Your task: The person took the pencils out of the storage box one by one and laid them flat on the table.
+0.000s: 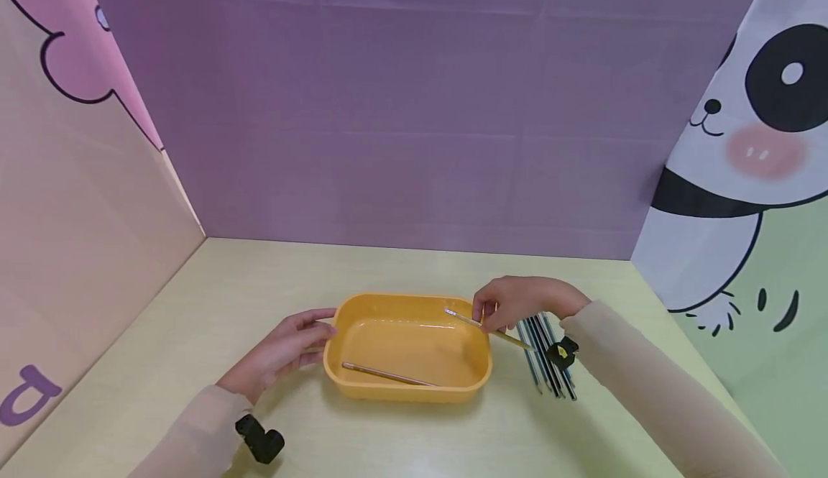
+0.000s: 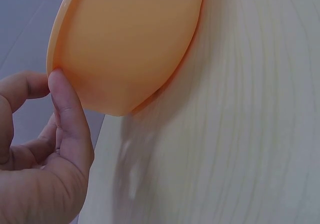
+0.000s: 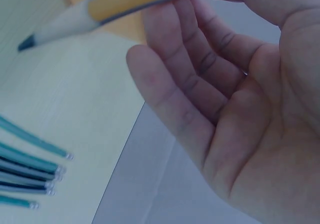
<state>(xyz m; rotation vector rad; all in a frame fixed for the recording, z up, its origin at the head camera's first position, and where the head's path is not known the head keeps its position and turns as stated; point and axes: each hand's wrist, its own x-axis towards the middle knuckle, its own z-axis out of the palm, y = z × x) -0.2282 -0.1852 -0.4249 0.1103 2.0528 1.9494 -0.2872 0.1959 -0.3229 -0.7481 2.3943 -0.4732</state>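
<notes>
A yellow plastic tray sits on the table. At its left end my left hand pinches the rim between thumb and fingers, as the left wrist view shows on the tray wall. My right hand, at the tray's right rim, pinches a yellow pencil. Its blunt end reaches over the tray, and its sharpened dark point faces away to the right. Inside the tray, along the near side, lies a reddish-brown pencil.
To the right of the tray, partly under my right wrist, several green and dark pencils lie side by side on the table. A purple backdrop stands behind, with printed panels at left and right.
</notes>
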